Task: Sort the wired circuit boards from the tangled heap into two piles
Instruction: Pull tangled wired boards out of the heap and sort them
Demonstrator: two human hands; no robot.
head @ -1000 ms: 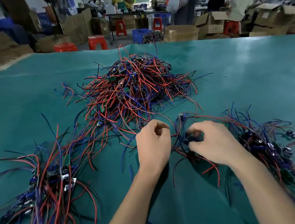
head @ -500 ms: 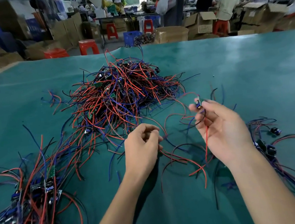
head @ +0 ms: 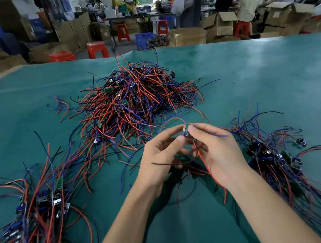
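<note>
Both hands pinch one small circuit board [head: 186, 132], raised above the table between the two sorted piles. Left hand [head: 159, 157] has thumb and forefinger tips on the board's left side; right hand [head: 217, 154] has its forefinger on the top right edge, other fingers curled underneath. Board's wires hang off it: a red wire [head: 208, 168] runs down across the right palm, a blue wire [head: 218, 135] sticks out to the right, a black wire [head: 161, 163] crosses the left hand.

Tangled heap [head: 133, 104] of red, blue and black leads with green boards sits centre of the teal table cover [head: 270, 73], just beyond the hands. Left pile [head: 39, 207] lies near-left, boards grouped, leads fanned out. Right pile [head: 276, 160] lies near-right, just beside the right hand. One stray board [head: 300, 142] lies at the right pile's outer edge.

Background: cardboard boxes [head: 188, 36], red stools [head: 97, 49], people at benches, blurred.
</note>
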